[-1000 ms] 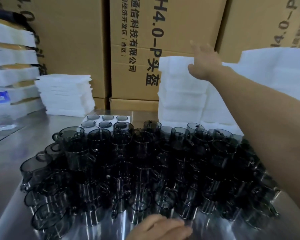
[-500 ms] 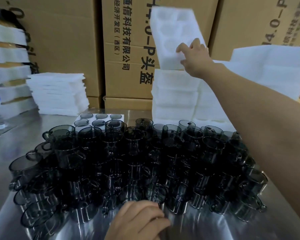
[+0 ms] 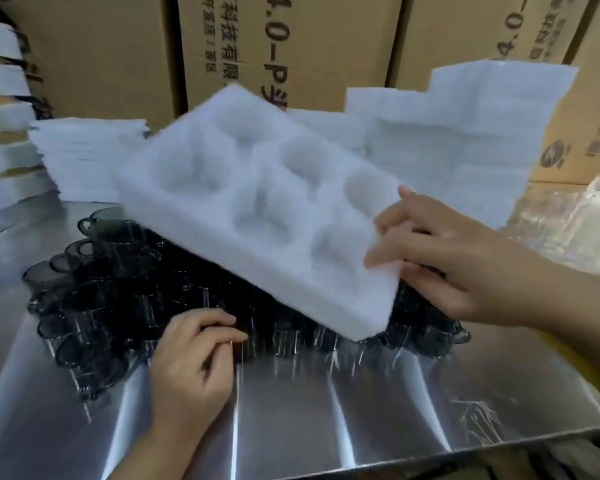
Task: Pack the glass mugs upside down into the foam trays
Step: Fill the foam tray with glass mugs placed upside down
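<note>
A white foam tray with several round pockets hangs tilted above the table, its pockets facing me. My right hand grips its near right corner, thumb on top. Beneath it a dense crowd of dark smoky glass mugs stands upright on the steel table; the tray hides many of them. My left hand rests at the front edge of the mugs with its fingers curled against them; whether it holds one is unclear.
Stacks of white foam trays stand behind the mugs at the right, and a pile of flat foam sheets at the back left. Cardboard boxes wall the rear. Crumpled clear plastic lies at the right.
My right hand has lifted a foam tray off the rear stack and brought it down toward me over the mugs. My left hand has slid forward to the front mugs.
</note>
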A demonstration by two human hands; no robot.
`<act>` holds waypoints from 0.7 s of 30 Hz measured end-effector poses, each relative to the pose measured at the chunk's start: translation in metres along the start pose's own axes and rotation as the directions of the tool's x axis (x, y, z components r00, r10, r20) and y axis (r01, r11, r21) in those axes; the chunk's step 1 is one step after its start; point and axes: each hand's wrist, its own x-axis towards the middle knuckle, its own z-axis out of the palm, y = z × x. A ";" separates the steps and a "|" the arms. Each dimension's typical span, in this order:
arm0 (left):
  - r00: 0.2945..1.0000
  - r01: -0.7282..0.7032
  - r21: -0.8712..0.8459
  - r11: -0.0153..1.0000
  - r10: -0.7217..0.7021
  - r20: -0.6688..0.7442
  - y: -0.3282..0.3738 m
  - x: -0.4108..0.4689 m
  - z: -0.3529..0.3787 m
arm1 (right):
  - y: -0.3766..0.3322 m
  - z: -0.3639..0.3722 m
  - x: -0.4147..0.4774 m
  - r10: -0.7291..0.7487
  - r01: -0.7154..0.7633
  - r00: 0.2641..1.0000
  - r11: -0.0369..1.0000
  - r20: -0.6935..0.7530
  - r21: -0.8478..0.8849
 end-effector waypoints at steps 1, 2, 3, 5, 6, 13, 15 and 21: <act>0.998 0.037 0.004 0.999 -0.037 -0.046 -0.002 -0.004 -0.004 | -0.009 0.004 -0.014 -0.015 0.016 1.000 1.000 0.027 -0.026; 0.990 0.095 -0.002 0.995 -0.095 -0.101 -0.007 -0.008 -0.008 | -0.015 0.008 -0.026 -0.028 0.030 0.998 0.999 0.059 -0.045; 0.970 0.184 -0.042 0.982 -0.189 -0.154 -0.011 -0.013 -0.012 | -0.021 0.013 -0.037 -0.038 0.042 0.996 0.998 0.087 -0.048; 0.897 0.360 -0.194 0.912 -0.396 -0.199 -0.016 -0.021 -0.020 | -0.027 0.024 -0.053 -0.052 0.055 0.990 0.998 0.132 -0.019; 0.869 0.401 -0.268 0.876 -0.456 -0.192 -0.017 -0.024 -0.022 | -0.029 0.029 -0.059 -0.061 0.062 0.987 0.998 0.148 -0.004; 0.803 0.459 -0.520 0.720 -0.587 -0.103 -0.028 -0.030 -0.038 | -0.026 0.055 -0.088 -0.116 0.095 0.972 0.990 0.205 0.106; 0.817 0.531 -0.502 0.683 -0.570 0.089 -0.029 -0.023 -0.038 | -0.026 0.060 -0.090 -0.135 0.101 0.963 0.984 0.234 0.150; 0.716 0.647 -0.246 0.722 -0.465 0.520 -0.004 -0.015 -0.035 | -0.027 0.082 -0.090 -0.009 -0.102 0.939 0.947 0.344 0.304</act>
